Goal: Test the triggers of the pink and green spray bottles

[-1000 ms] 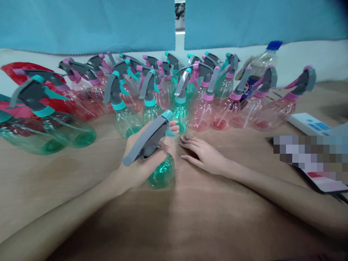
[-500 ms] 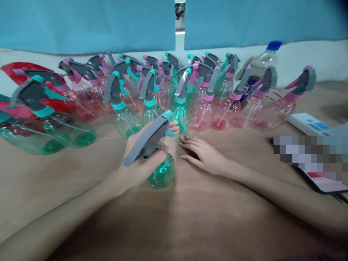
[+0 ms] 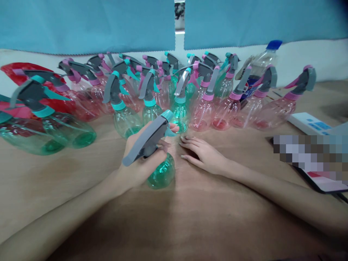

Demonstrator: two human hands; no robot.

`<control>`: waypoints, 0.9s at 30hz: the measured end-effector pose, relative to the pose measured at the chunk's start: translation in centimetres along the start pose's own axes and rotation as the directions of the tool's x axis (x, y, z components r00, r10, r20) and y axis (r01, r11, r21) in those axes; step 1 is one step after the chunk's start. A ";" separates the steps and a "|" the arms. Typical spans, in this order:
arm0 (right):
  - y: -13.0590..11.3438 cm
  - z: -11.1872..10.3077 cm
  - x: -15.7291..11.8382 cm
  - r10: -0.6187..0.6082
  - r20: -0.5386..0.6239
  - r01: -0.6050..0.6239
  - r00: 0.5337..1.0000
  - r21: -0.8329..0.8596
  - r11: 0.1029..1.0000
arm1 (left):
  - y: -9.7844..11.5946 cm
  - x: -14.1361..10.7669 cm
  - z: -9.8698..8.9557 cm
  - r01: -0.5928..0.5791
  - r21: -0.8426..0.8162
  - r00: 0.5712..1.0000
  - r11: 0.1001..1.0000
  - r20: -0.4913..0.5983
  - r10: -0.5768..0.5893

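My left hand (image 3: pixel 141 156) is wrapped round the neck of a green spray bottle (image 3: pixel 162 174), which stands on the wooden table (image 3: pixel 201 214). The bottle's grey spray head with its teal nozzle rises above my fingers and points away to the right. My right hand (image 3: pixel 205 156) lies on the table just right of that bottle, fingers spread and apart from it, with nothing in it. Beyond both hands stands a green bottle with a teal collar (image 3: pixel 179 114), and a pink bottle (image 3: pixel 202 114) is beside it.
Several more green and pink spray bottles crowd the back. Two green ones lean at the left (image 3: pixel 73 130), near red plastic (image 3: pixel 58 96). A blue-capped bottle (image 3: pixel 263 59), a white box (image 3: pixel 307 121) and a phone-like device (image 3: pixel 323 181) are at the right.
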State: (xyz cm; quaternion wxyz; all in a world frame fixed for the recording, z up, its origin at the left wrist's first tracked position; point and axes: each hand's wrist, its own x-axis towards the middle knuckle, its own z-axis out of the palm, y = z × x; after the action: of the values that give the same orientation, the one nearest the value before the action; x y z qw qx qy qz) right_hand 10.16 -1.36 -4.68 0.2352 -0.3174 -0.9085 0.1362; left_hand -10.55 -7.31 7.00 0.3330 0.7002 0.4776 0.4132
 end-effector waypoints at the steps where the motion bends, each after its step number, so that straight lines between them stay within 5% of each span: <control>1: 0.0 0.0 0.0 0.000 0.000 0.000 1.000 0.000 1.000 | 0.0 0.0 0.0 0.004 -0.002 1.000 1.000 0.007 -0.004; 27: -0.1 -0.1 0.1 -0.014 -0.007 0.014 1.000 -0.008 1.000 | -0.6 0.0 -0.3 0.007 0.013 0.998 1.000 -0.065 -0.006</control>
State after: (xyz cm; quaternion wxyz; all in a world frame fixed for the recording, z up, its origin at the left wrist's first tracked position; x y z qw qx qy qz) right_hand 10.05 -1.33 -4.56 0.2382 -0.3123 -0.9104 0.1300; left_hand -11.04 -7.09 6.65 0.3141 0.6868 0.4933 0.4317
